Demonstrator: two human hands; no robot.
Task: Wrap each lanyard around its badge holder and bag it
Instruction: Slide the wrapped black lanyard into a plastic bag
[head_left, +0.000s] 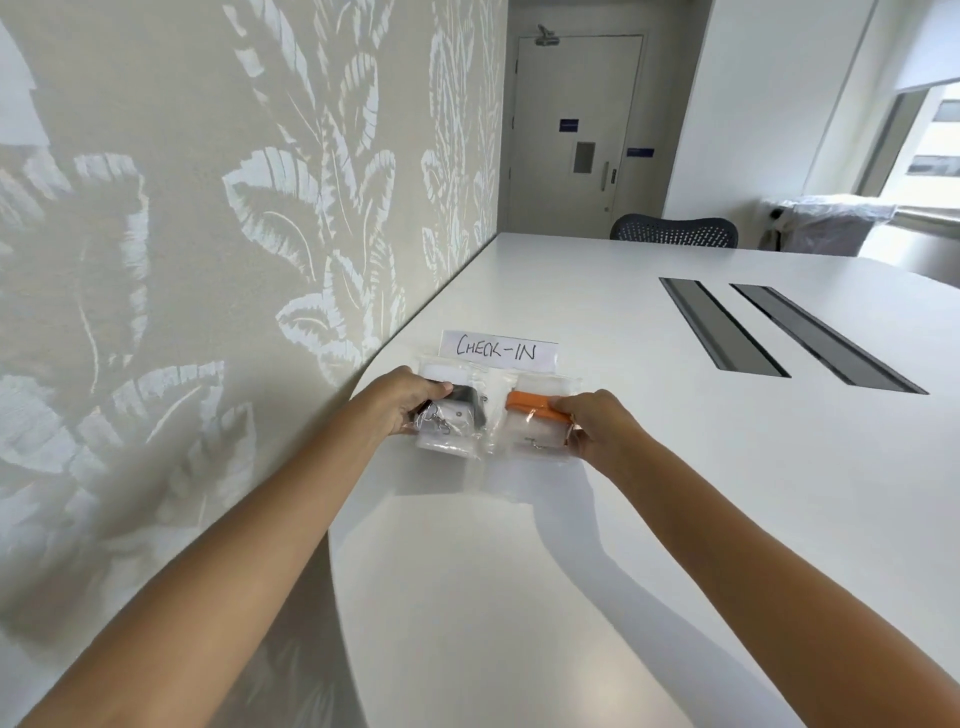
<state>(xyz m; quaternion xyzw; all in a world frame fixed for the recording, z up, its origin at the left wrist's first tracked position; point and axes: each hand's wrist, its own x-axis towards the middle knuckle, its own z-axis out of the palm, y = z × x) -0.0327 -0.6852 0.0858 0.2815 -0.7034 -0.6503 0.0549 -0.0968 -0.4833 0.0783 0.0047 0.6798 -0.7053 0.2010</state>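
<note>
Both bundles looked already wrapped and bagged, so the step in hand seemed to be the last one: setting the two finished packets in place below the hand-lettered white paper "CHECK-IN" sign (500, 349). The left hand (402, 402) was closed on the clear plastic bag holding a black lanyard wound around its badge holder (451, 421), metal clip showing through the film. The right hand (597, 423) gripped the second clear plastic bag with an orange lanyard wound around its badge holder (535, 423). The packets lay side by side, touching or nearly so, near the table's left edge where it ran along the wall, just in front of the sign.

The next move probably called for little: squaring the two bags against each other, then letting go without dragging the slippery film.

The long white table (649, 519) was smooth and glossy, with two dark recessed cable slots (789, 332) further along it, well apart from the bags. A pale wall with a white leaf pattern (208, 234) bordered it on the left. At the far end stood a dark mesh-backed chair (675, 234) and a closed grey door (574, 130), with a window at the right.
</note>
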